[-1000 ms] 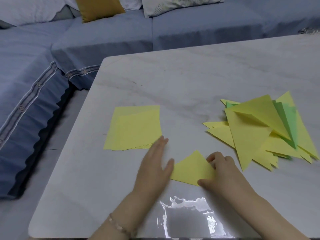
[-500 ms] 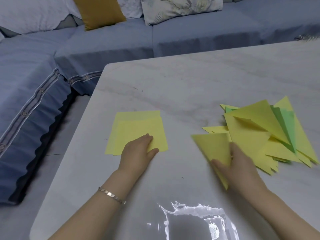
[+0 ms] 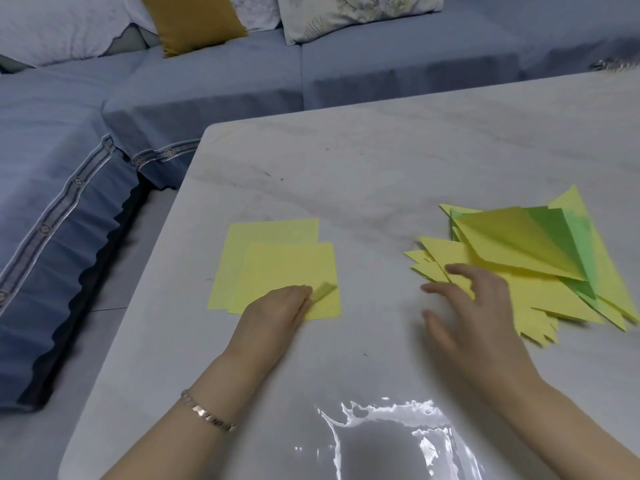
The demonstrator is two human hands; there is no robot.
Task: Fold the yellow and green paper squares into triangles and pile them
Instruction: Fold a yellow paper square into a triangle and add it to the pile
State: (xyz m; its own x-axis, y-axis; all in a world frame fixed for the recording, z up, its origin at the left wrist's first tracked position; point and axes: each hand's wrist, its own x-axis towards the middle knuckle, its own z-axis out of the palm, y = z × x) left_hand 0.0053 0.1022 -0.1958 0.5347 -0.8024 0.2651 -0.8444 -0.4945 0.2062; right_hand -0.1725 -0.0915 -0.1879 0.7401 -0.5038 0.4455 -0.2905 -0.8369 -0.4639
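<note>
The left hand (image 3: 277,311) lies on the left near part of the table (image 3: 363,161), its fingertips pinching up a small curled flap of the top square (image 3: 287,268). A link bracelet (image 3: 207,415) sits on that wrist.

A sofa (image 3: 69,168) runs along the table's left side and beyond its far edge. On it, past the table's far left corner, a mustard cushion (image 3: 194,22) leans among pale cushions (image 3: 52,26). A white glare (image 3: 381,424) lies on the table's near edge, between the forearms. The left hand hides the near edge of the squares (image 3: 270,233). The right hand (image 3: 478,306) hides the near left part of the pile (image 3: 519,244).

The squares lie left of the table's middle, loosely stacked, with the top one shifted right and nearer. The left palm rests on their near edge. The pile of triangles sits at the table's right side. The right hand is spread and holds nothing, its longest fingers reaching over the pile's left points. Whether they touch the paper cannot be told.

The table is pale grey, marbled and glossy. The squares are thin matt yellow paper. The pile is mostly yellow with a few green sheets, fanned so that sharp corners jut out round it, and one folded yellow piece stands part open on top. The sofa cover is blue-grey cloth with a buttoned band and a pleated skirt.
</note>
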